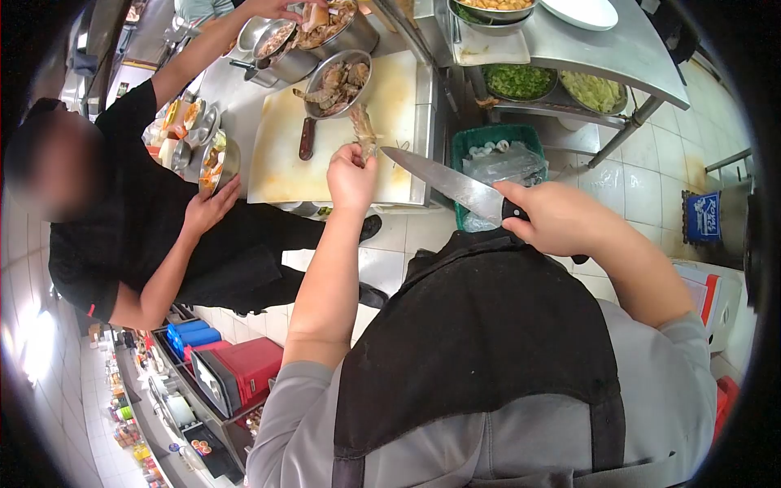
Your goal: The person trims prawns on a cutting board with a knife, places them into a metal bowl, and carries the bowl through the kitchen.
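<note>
Prawn (363,124): one, long and pale brown; held above the right half of the cutting board, between the metal bowl and the board's near edge; contact with the board could not be told.
Left hand (351,172): fingers pinched on the prawn's near end, by the board's near edge.
Right hand (553,213): wrapped around the black handle of the kitchen knife.
Kitchen knife (455,185): broad steel blade, tip just beside the left fingers and the prawn; whether it touched either was unclear.
Cutting board (277,167): pale, stained; lay on the counter (424,85).
Metal bowl (366,88): stood toward the board's far edge; held more prawns.
Brown handle (307,138): lay on the board, left of the prawn.
Green basket (458,159): beside the counter's right edge; contained clear plastic and white pieces.
Co-worker (171,171): dressed in black, at the counter's left edge; one hand held a steel bowl (233,163) of food.
</note>
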`<state>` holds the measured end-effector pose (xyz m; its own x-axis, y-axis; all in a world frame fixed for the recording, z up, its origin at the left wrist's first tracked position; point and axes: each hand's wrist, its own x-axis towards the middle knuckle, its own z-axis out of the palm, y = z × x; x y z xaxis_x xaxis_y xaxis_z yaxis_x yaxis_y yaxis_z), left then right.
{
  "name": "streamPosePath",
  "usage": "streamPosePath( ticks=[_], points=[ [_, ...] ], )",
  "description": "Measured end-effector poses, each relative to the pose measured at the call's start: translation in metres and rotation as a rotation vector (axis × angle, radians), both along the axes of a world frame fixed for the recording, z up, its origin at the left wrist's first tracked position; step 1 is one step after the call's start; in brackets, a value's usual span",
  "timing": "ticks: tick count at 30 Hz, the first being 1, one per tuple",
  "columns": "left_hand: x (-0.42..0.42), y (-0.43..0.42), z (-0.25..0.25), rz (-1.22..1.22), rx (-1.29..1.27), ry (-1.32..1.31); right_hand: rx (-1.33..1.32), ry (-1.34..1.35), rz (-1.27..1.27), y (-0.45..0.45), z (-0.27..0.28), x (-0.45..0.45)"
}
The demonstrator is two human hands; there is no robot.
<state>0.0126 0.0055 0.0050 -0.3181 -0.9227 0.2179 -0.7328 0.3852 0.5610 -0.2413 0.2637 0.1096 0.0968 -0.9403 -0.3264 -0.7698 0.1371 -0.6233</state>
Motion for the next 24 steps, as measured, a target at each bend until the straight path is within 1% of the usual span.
streamPosePath(
  ticks=[4, 7, 12, 16, 19, 22, 24],
  points=[
    [0.001, 0.001, -0.004, -0.009, -0.013, -0.028, -0.005, 0.017, 0.029, -0.007, -0.008, 0.003],
    [-0.001, 0.004, -0.001, -0.024, -0.032, -0.031, 0.016, 0.096, 0.060, -0.010, -0.010, 0.005],
    [-0.004, 0.006, 0.015, -0.065, -0.092, -0.006, 0.047, 0.180, 0.083, -0.015, -0.001, 0.008],
    [-0.003, -0.005, 0.034, -0.092, -0.123, 0.063, 0.064, 0.240, 0.092, -0.016, -0.004, 0.006],
    [-0.006, -0.014, 0.061, -0.076, -0.130, 0.172, -0.077, 0.236, 0.096, -0.012, -0.010, -0.003],
    [-0.004, -0.027, 0.079, 0.012, -0.228, 0.088, -0.115, 0.245, -0.008, -0.007, -0.013, -0.011],
    [0.002, -0.039, 0.082, 0.033, -0.209, 0.178, -0.150, 0.226, -0.038, -0.003, -0.012, -0.014]
  ],
)
